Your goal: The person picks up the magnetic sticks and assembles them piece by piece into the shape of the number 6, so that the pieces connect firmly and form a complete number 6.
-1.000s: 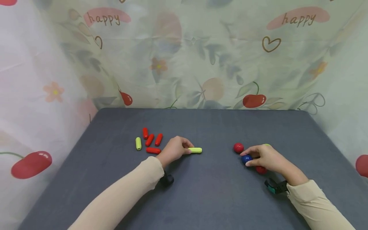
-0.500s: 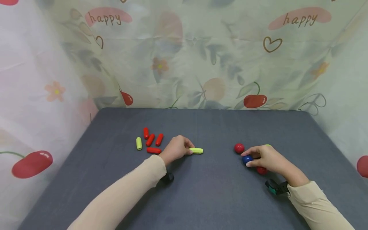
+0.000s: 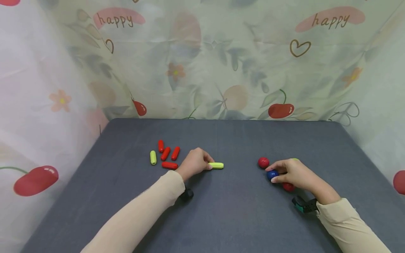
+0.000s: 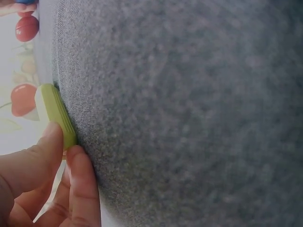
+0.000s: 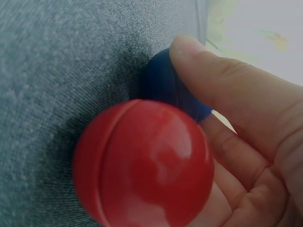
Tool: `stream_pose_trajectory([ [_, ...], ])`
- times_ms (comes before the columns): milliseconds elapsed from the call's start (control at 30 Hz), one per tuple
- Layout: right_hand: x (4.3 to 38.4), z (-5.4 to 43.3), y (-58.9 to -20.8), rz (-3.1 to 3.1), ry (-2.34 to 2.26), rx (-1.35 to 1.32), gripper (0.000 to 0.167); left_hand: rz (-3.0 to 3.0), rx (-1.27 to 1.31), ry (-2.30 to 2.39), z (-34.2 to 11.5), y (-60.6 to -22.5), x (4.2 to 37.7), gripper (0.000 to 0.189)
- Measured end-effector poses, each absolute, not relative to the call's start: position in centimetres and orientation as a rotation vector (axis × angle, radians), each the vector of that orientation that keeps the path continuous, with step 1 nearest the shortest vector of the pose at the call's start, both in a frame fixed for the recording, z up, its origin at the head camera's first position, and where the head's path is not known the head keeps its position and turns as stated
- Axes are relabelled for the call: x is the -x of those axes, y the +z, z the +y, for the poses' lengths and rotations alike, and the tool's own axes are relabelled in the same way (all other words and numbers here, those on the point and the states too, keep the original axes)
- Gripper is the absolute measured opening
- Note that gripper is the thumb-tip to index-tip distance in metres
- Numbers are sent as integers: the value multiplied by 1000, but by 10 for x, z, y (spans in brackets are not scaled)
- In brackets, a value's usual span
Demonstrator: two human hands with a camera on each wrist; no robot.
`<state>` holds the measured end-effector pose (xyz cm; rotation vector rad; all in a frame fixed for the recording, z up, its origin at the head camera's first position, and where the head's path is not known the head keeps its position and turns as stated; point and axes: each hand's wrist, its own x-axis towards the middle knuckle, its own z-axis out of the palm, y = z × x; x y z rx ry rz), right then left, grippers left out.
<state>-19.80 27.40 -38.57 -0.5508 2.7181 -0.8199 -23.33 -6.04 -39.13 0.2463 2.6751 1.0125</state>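
In the head view my left hand (image 3: 194,163) pinches a yellow-green ridged cylinder (image 3: 217,165) between thumb and fingers. The left wrist view shows this piece (image 4: 57,113) lying low at the cloth, its near end in the fingertips. To the right, my right hand (image 3: 294,173) holds a blue ball (image 3: 272,175) with thumb and fingers on opposite sides. One red ball (image 3: 288,187) lies just below that hand, partly covered by it, and looms large before the blue ball (image 5: 163,78) in the right wrist view. Another red ball (image 3: 263,162) sits up and left of the blue one.
Several red cylinders (image 3: 175,153) and one more yellow-green cylinder (image 3: 153,157) lie left of my left hand. A bit of something green (image 3: 295,159) peeks out behind the right hand. The dark grey cloth-covered table (image 3: 234,218) ends at a patterned curtain (image 3: 209,63).
My left forearm has shifted slightly to the right. Both hands keep their hold on the yellow-green cylinder and the blue ball, which stay practically in place.
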Motion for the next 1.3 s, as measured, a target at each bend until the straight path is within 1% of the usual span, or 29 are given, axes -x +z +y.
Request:
stream_pose_trajectory([
  [1033,197,270,-384,2759,-757,569,29,2674,-231,990,-60,-391,234,16],
  [1300,190,258,-373,2757,-864,490,35,2668,-235,983,-59,-388,234,17],
])
